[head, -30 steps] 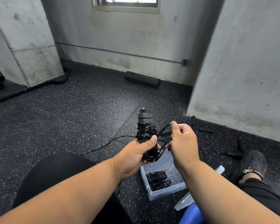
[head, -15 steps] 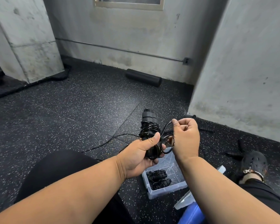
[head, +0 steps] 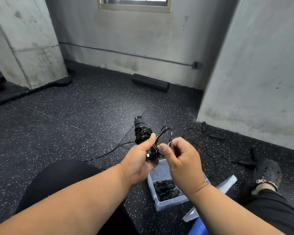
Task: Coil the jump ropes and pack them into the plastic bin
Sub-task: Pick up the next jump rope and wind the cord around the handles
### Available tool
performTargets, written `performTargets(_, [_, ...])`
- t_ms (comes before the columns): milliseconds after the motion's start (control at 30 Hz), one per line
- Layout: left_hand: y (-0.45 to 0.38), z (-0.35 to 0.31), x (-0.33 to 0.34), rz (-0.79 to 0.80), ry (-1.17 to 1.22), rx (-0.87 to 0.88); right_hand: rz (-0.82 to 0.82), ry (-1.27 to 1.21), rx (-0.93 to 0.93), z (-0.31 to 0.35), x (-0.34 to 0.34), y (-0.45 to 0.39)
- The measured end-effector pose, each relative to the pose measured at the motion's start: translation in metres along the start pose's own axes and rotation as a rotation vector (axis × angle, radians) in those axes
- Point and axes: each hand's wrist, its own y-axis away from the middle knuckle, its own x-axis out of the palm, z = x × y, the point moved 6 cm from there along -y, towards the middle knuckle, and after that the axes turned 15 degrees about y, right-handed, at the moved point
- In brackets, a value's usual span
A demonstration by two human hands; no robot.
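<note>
My left hand [head: 140, 162] grips a black jump rope [head: 142, 133], its two handles held together and upright with thin cord wound around them. My right hand [head: 180, 160] pinches a loose loop of that cord [head: 166, 133] just right of the handles. The cord's free end trails left across the floor [head: 112, 150]. Below my hands a clear plastic bin [head: 172, 201] sits on the floor with two coiled black ropes [head: 166, 189] inside. More black ropes and handles [head: 216, 137] lie loose on the floor to the right.
The bin's clear lid [head: 227, 183] lies right of the bin, with a blue object [head: 199, 227] at the bottom edge. My legs flank the bin, a black clog [head: 267, 173] at right. A black foam roller [head: 150, 82] lies by the back wall. Concrete pillars stand left and right.
My right hand has dropped and turned, and it has moved from behind the loop to pinching it near the handles' lower end. The handles have tilted slightly left.
</note>
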Motion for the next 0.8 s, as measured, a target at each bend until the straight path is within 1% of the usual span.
performTargets(67, [-0.001,-0.003,-0.002,-0.015,0.023,0.023,0.04,0.041,-0.005,0.001,0.004,0.008])
performTargets(167, [0.001,-0.006,-0.001,-0.03,-0.05,0.067,0.033,0.083,0.057,-0.002,0.006,0.007])
performTargets(267, [0.002,-0.004,-0.002,-0.019,-0.103,0.106,0.071,0.064,0.115,-0.004,0.011,0.0])
performTargets(333, [0.001,-0.001,-0.003,-0.013,-0.132,0.119,0.103,0.005,0.188,-0.007,0.019,-0.001])
performTargets(400, [0.0,0.0,-0.006,-0.04,-0.144,0.143,0.139,-0.052,0.281,-0.012,0.026,0.002])
performTargets(467, [-0.003,-0.001,-0.01,-0.065,-0.161,0.15,0.159,-0.187,0.388,-0.018,0.031,0.005])
performTargets(567, [-0.005,-0.002,-0.011,-0.033,-0.202,0.134,0.155,-0.382,0.505,-0.022,0.034,0.008])
performTargets(667, [-0.005,-0.001,-0.013,-0.055,-0.213,0.143,0.159,-0.362,0.496,-0.022,0.034,0.01])
performTargets(800, [-0.006,-0.002,-0.012,-0.038,-0.222,0.177,0.176,-0.281,0.373,-0.012,0.031,0.012])
